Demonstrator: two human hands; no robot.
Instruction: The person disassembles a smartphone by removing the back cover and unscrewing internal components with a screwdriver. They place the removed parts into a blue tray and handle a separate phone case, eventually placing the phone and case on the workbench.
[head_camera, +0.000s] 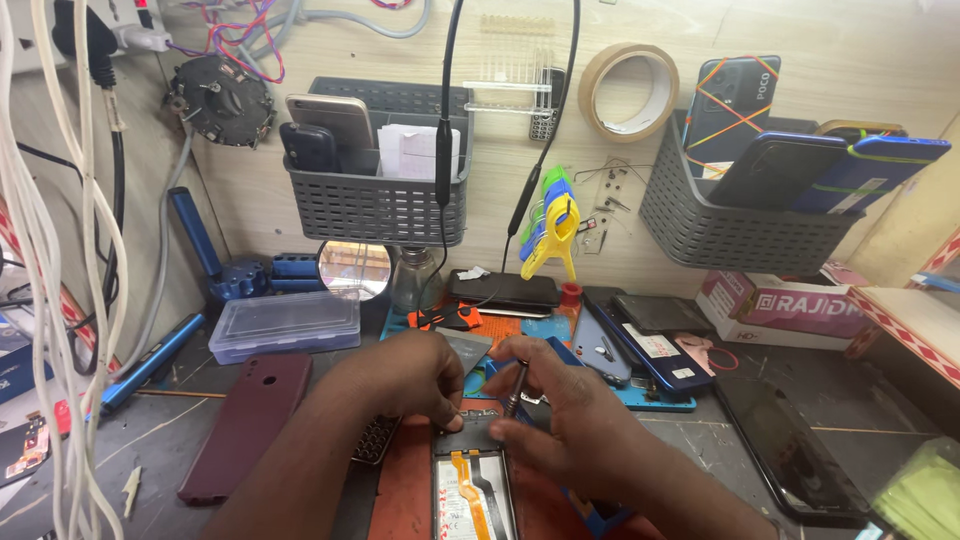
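Both hands on opened phone (474, 490) — right hand (575, 420) fingers pinch screwdriver (516, 388); left hand (415, 380) fingers press frame; pink box (790, 305) right.

Two grey baskets (378, 205) (745, 225) hang either side of one tape roll (628, 92); one clear box (285, 325) lies below-left, two hands (415, 375) (560, 400) below.

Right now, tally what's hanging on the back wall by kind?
Grey slotted baskets: 2, left and right
Tape rolls: 1
Spring clamps, bunched: 3 or so, yellow one in front
Round black dial part: 1
Total: about 7
Both hands work below, on the opened phone.
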